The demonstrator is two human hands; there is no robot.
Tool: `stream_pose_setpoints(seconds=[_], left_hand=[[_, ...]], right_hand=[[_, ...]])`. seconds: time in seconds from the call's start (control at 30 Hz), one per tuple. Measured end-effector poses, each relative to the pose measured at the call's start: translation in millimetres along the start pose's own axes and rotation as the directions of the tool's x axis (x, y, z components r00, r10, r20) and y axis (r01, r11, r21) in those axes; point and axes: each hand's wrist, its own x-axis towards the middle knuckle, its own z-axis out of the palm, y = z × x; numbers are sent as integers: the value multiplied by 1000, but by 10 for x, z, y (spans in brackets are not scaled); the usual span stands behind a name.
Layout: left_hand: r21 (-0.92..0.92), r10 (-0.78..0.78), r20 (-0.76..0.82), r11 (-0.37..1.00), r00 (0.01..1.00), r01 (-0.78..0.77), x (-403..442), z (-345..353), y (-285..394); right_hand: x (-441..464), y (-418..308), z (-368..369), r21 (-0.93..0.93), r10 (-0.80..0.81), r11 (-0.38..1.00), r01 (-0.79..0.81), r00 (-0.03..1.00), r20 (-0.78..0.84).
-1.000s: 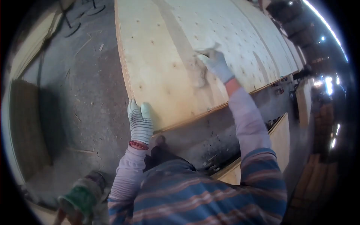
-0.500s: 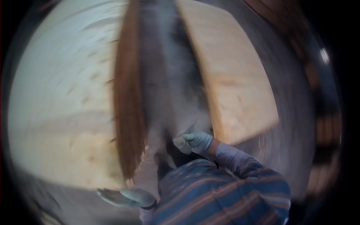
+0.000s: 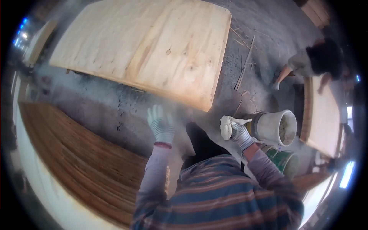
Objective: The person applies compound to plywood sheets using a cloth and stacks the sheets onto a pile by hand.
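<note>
Plywood [image 3: 172, 50] lies ahead of the wearer. Just short of its near edge, the left hand [image 3: 161, 125] hangs bare, fingers spread. Off its near right corner, the right hand [image 3: 241, 136] closes on a whitish lump [image 3: 226, 128]; whether any tool sits beneath, I cannot tell. Right of the plywood are a white bucket [image 3: 266, 125] and, well apart, a co-worker [image 3: 326, 59].

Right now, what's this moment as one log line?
Left hand: fingers spread; right hand: holding white putty-like lump; nearby: white bucket, plywood sheet
</note>
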Motion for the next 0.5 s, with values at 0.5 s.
stream_pose_setpoints(seconds=[0.5], left_hand=[[488, -249, 248, 867, 936, 102, 2403, 2971, -2338]], right_hand=[[4798, -367, 749, -378, -239, 912, 160, 955, -174]])
